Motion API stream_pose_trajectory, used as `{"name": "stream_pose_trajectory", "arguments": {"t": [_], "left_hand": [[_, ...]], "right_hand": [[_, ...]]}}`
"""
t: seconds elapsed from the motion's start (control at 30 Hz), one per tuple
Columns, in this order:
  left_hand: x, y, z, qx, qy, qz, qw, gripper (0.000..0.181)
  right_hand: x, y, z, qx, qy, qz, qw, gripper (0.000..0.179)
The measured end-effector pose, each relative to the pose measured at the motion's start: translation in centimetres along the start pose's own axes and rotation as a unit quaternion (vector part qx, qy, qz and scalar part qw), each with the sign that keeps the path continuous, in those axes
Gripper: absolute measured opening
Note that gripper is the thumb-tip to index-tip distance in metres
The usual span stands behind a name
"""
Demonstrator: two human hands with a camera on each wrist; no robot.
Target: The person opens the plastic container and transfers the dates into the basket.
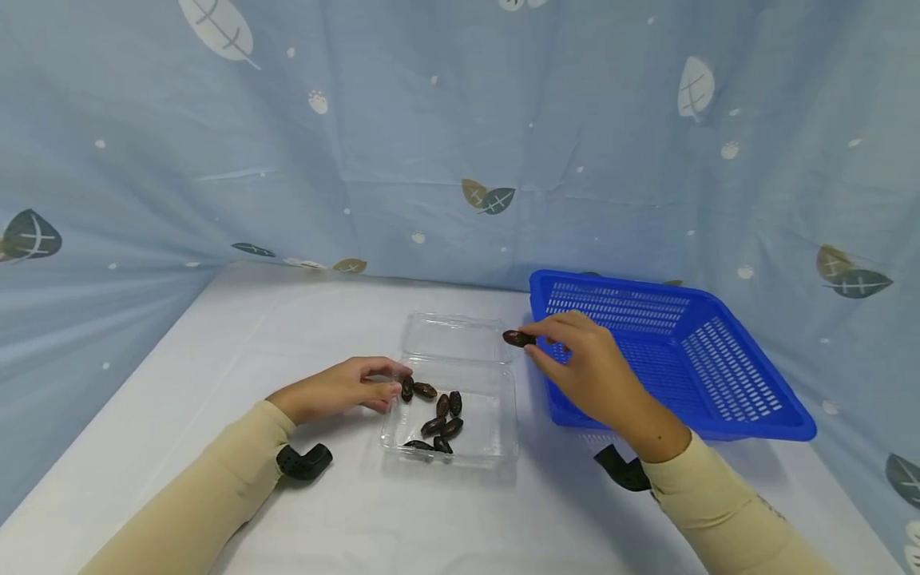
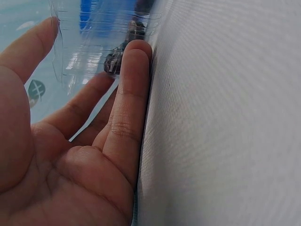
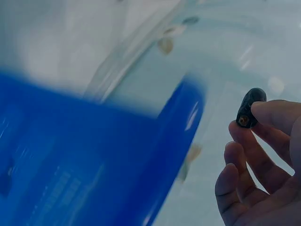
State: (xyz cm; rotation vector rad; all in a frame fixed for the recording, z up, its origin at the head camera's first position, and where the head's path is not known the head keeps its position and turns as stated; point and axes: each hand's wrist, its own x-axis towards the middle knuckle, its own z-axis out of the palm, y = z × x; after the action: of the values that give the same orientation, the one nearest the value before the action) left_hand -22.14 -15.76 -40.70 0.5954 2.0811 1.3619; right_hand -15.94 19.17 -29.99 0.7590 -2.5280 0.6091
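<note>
A dark brown date (image 1: 519, 339) is pinched between the thumb and fingertips of my right hand (image 1: 585, 363), held up near the blue basket's left rim. The right wrist view shows the same date (image 3: 251, 108) at the fingertips. My left hand (image 1: 348, 389) rests at the left wall of a clear plastic clamshell box (image 1: 489, 415); its fingers (image 2: 129, 94) look fairly straight and touch the box's side. Several dates (image 1: 434, 426) lie inside the box, mostly toward its left half. The hinged lid (image 1: 454, 335) lies folded back behind it.
A blue plastic basket (image 1: 755, 371) with slotted walls stands right of the box. White cloth (image 1: 302, 535) covers the table. Behind it hangs a blue leaf-print curtain (image 1: 431, 120). Black curved pieces (image 1: 305, 463) sit at both wrists.
</note>
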Motion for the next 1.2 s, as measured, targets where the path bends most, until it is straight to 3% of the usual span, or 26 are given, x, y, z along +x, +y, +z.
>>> {"name": "stream_pose_trajectory", "arguments": {"t": [0.37, 0.67, 0.8, 1.2], "left_hand": [[-0.1, 0.1, 0.0, 0.005, -0.001, 0.002, 1.0000, 0.054], [0.0, 0.1, 0.0, -0.008, 0.002, 0.001, 1.0000, 0.054], [0.0, 0.0, 0.0, -0.007, 0.003, 0.000, 1.0000, 0.054], [0.0, 0.0, 0.0, -0.022, -0.001, 0.004, 0.9998, 0.056]], "right_hand": [[-2.2, 7.9, -2.7, -0.042, -0.038, 0.136, 0.9891, 0.019], [-3.3, 12.1, -3.0, -0.024, -0.143, 0.231, 0.9619, 0.023], [-3.6, 13.2, -2.4, -0.021, -0.183, 0.249, 0.9509, 0.024], [-3.9, 14.6, -1.2, -0.033, -0.232, 0.262, 0.9361, 0.023]]}}
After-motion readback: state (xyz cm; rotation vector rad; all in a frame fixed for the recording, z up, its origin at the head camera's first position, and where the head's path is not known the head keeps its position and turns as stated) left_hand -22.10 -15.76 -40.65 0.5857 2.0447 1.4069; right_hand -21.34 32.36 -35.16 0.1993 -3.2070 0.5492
